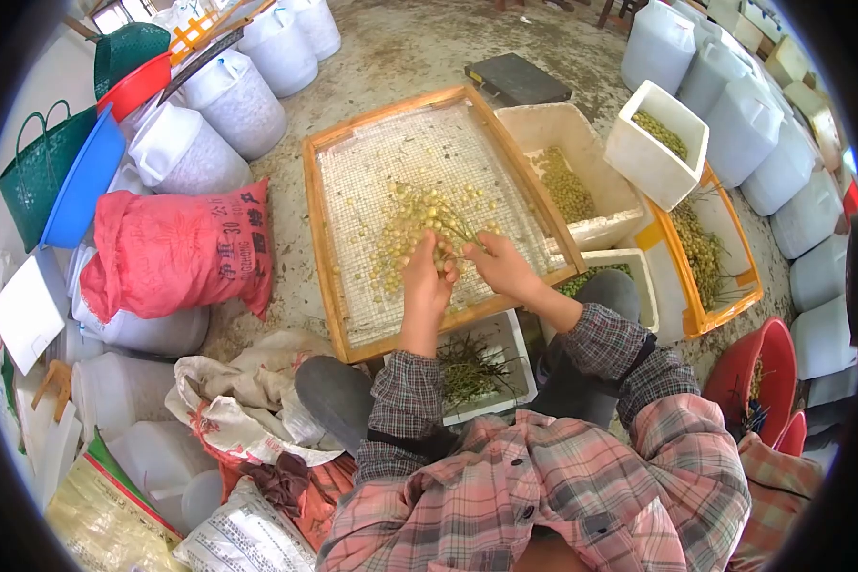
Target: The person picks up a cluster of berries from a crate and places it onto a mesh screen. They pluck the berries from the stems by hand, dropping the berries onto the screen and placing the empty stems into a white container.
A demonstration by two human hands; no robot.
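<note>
A wood-framed mesh screen (pixel 357 181) lies in front of me, with yellow-green round berries (pixel 405 212) and thin stalks heaped at its middle. Just over the heap, my left hand (pixel 430 274) is closed, its fingers curled around some of the berries. Close to its right, my right hand (pixel 499 264) pinches a bunch of stalks (pixel 462 229) with berries on them. The two hands nearly meet. Parts of the bunch are hidden behind the fingers.
Below the screen, a white foam box (pixel 517 355) holds bare stalks. Berry-filled foam boxes (pixel 620 224) and an orange crate (pixel 745 286) stand to the right. A red sack (pixel 186 248) and white barrels (pixel 234 105) line the left; a red basin (pixel 748 367) sits at right.
</note>
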